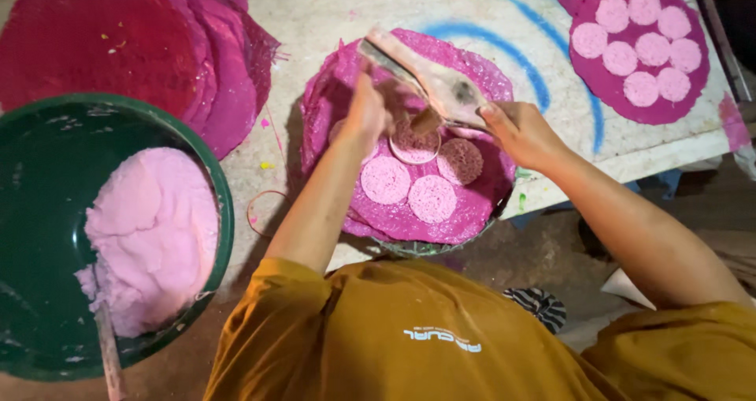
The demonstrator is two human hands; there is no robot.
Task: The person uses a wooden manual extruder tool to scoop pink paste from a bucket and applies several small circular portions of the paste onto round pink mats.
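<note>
We see a green bowl point(47, 172) of soft pink dough point(150, 235). Our left hand point(364, 117) steadies a ring point(415, 142) on the woven pink mat point(472, 204); our right hand point(516, 129) grips a flat wooden paddle point(429, 78).

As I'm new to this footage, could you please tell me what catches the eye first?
At centre, the left hand and right hand hold a worn flat wooden paddle over a magenta round mat bearing pale pink discs. At left, a large green bowl holds pale pink paste.
</note>
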